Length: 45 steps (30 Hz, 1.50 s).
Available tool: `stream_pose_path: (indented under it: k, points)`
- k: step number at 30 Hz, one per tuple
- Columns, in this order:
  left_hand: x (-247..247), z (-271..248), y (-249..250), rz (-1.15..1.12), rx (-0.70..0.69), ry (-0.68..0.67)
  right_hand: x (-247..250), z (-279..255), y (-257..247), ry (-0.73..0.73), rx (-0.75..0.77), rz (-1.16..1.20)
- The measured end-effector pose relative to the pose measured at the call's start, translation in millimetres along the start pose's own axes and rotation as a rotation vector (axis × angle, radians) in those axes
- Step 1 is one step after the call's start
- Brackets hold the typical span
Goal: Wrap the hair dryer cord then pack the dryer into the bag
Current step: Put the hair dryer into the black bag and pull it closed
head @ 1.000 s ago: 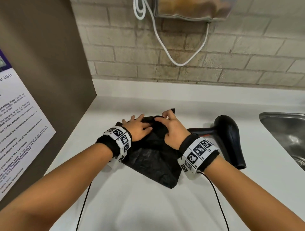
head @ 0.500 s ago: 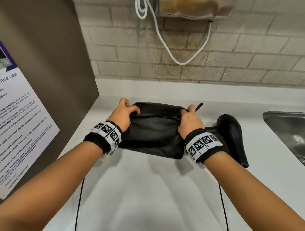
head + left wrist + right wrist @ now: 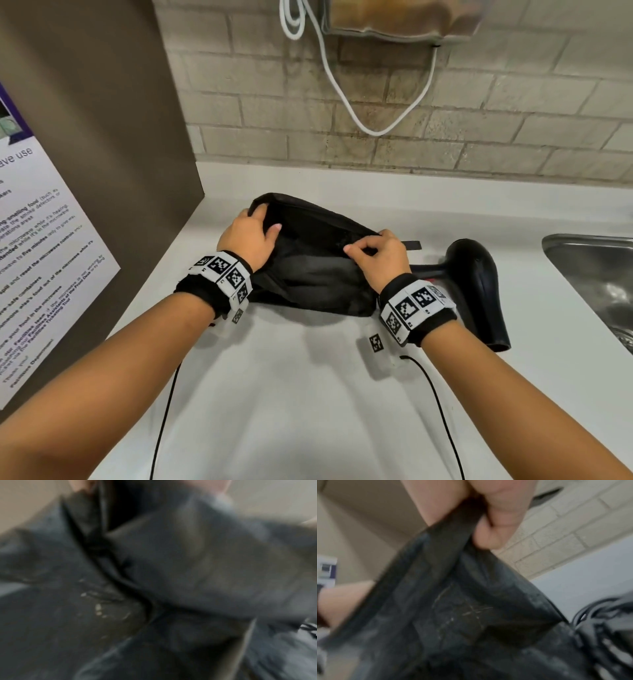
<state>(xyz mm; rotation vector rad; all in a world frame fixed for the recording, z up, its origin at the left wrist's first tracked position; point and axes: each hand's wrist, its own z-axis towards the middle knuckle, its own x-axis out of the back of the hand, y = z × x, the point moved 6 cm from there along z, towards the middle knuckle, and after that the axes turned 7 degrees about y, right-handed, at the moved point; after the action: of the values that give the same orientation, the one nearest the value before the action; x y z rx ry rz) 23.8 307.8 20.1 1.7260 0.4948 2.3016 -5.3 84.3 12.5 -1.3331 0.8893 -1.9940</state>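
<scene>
A black fabric bag (image 3: 315,274) lies on the white counter (image 3: 308,394), its mouth pulled open towards me. My left hand (image 3: 250,236) grips the left end of the rim. My right hand (image 3: 373,253) pinches the right end of the rim; the right wrist view shows its fingers (image 3: 498,524) curled over the black edge (image 3: 450,524). The black hair dryer (image 3: 479,291) lies on the counter just right of the bag, behind my right wrist. Its cord (image 3: 590,612) shows as dark loops low in the right wrist view. The left wrist view is blurred, filled by bag fabric (image 3: 154,588).
A steel sink (image 3: 596,277) is set into the counter at the right. A brown panel with a notice (image 3: 51,267) walls off the left side. A white cable (image 3: 359,102) hangs on the brick wall behind. Thin black leads (image 3: 442,411) trail from my wrists over the counter.
Both hands went from pressing on the crumpled bag to gripping its rim ends, then spread apart and lifted, opening the mouth wider. The dryer has not moved.
</scene>
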Motion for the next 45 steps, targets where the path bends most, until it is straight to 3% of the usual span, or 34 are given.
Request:
stream_pose_path:
  k: [4,7,12,15,19,23,27,32,37,39,42,45]
  points:
    - [4,-8,6,0.142,-0.027,0.025,-10,-3,-2,-0.148,0.144,-0.490]
    - [-7,-16,3,0.258,-0.070,-0.039,-6,4,-4,-0.109,0.102,-0.645]
    - [-35,-31,-7,0.368,-0.158,-0.228,-4,18,8,-0.095,-0.028,-0.618]
    - [-37,-34,-3,0.092,-0.260,-0.325,-8,25,24,-0.175,-0.114,-0.433]
    - [-18,-20,-3,-0.218,-0.234,-0.236,-1,20,32,-0.194,-0.151,-0.253]
    - [-7,-6,1,-0.048,-0.185,-0.179,-1,4,21,-0.214,-0.058,-0.136]
    - [-1,3,0,0.094,-0.147,-0.139,-1,-2,21,-0.262,-0.132,-0.029]
    - [-16,2,-9,0.378,-0.195,-0.284,-4,-7,18,-0.421,0.011,-0.289]
    - [-32,-14,-10,0.569,-0.219,-0.366,-12,-2,36,-0.463,-0.080,-0.475]
    - [-35,-18,-7,0.545,-0.232,-0.373,-17,0,43,-0.467,-0.095,-0.540]
    - [-34,-19,5,0.330,-0.331,-0.343,-26,3,51,-0.472,-0.093,-0.553]
    - [-31,-12,0,0.281,-0.273,-0.333,-29,6,53,-0.497,-0.054,-0.606]
